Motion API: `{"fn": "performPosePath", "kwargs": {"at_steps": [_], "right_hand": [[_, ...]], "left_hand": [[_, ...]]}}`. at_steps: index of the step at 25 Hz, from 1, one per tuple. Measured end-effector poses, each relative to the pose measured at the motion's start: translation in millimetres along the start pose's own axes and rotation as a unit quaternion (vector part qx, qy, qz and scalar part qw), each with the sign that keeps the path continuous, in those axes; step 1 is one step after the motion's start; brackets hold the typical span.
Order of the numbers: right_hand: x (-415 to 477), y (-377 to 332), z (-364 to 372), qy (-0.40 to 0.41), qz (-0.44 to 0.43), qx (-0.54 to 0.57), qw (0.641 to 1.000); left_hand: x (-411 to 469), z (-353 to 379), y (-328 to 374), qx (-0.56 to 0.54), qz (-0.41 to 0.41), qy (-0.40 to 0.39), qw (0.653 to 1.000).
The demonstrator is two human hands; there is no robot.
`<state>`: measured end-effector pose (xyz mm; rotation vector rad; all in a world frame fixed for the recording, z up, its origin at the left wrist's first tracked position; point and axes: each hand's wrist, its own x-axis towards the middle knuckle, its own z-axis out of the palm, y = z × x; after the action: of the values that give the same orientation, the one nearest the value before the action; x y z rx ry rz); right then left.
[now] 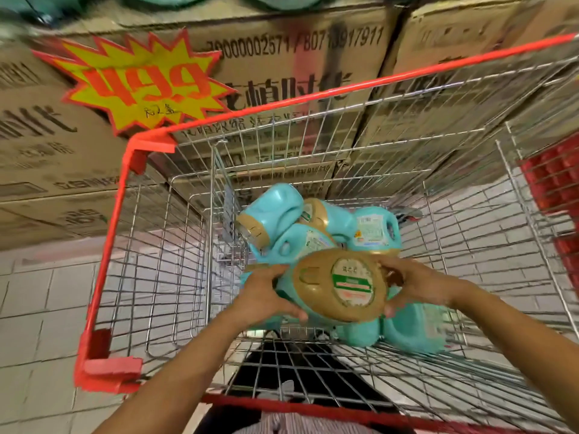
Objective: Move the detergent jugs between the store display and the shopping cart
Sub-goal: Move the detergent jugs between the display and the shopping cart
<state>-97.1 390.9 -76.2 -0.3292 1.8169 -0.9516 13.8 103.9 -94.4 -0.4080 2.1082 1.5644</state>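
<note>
I have one detergent jug (341, 286) held between both hands over the basket of the shopping cart (106, 245). Its gold cap end faces up at me and its teal body points down and away toward the cart floor. My left hand (266, 292) is curled round the left side, with the thumb reaching under the lower edge of the gold face. My right hand (416, 283) grips the opposite end, fingers wrapped over the rim. So both hands are grasping this same jug, neither one free.

The gold oval's wide dimension runs left to right, straight from one palm to the other, so the two hands are equally near and share the load evenly. The other jugs (272, 211) lie tumbled on their sides just beyond and below the held one, and more teal bodies (413, 330) sit under my right wrist.

The display of stacked cartons (297, 51) with its starburst price sign (138, 83) stands past the cart's far wall, ahead and to the left. I cannot tell from here whether this jug is going down or coming out. If out, it must rise along its own axis and clear the red rim before swinging forward-left
</note>
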Motion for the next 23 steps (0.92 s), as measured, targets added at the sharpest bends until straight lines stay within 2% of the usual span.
{"fn": "performPosePath", "kwargs": {"at_steps": [3, 6, 9, 13, 17, 20, 23], "right_hand": [[-24.4, -28.3, -2.9, 0.06, -0.064, 0.139, 0.986], [-31.7, -58.5, 14.7, 0.107, -0.144, 0.306, 0.935], [-31.9, -88.9, 37.4, 0.178, -0.211, 0.369, 0.888], [-38.3, -121.2, 60.6, 0.238, -0.249, 0.36, 0.867], [-50.8, -146.6, 69.8, 0.303, -0.261, 0.307, 0.864], [-58.4, -159.7, 71.3, 0.395, -0.266, 0.179, 0.861], [-53.7, -171.0, 77.1, 0.414, -0.229, 0.058, 0.879]], "left_hand": [[-8.3, -18.4, 32.5, -0.137, 0.019, 0.069, 0.988], [-20.9, -29.7, 63.4, -0.249, 0.068, 0.09, 0.962], [-36.5, -37.7, 87.0, -0.353, 0.106, 0.101, 0.924], [-53.4, -47.2, 111.0, -0.447, 0.113, 0.104, 0.881], [-63.0, -52.3, 122.5, -0.447, 0.127, 0.128, 0.876], [-71.1, -48.9, 126.2, -0.457, 0.142, 0.156, 0.864], [-79.9, -42.6, 134.3, -0.426, 0.175, 0.158, 0.874]]}}
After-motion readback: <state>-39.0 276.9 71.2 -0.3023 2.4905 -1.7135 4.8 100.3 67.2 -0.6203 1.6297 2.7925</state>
